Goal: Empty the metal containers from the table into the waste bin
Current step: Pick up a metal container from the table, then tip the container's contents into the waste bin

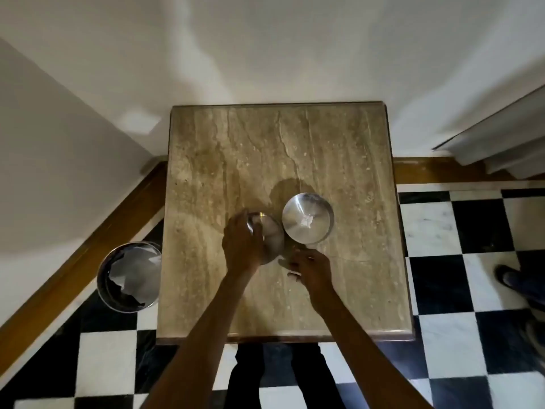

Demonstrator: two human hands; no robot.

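On the marble tabletop (224, 149), toward its near half and about midway between the left and right edges, stand two metal containers just beside each other. The left hand (242, 242) is closed over the left container (272, 236), fingers wrapped around its rim and side, so it looks clamped on it. The right container (307, 222) sits untouched and upright, its open mouth showing what seems to be a small pale scrap at the bottom. The right hand (311, 268) hovers just near-side of the two containers, fingers loosely spread and holding nothing; whether its fingertips touch the tabletop is hard to tell through the blur.

The waste bin (129, 277), a round metal one lined with a bag, stands on the checkered floor against the tabletop's left edge, toward the near corner.

The step in hand appears to be taking up the left container. The next move likely calls for lifting it clear, carrying it past the left edge, and tipping it over the bin's mouth without spilling on the floor.
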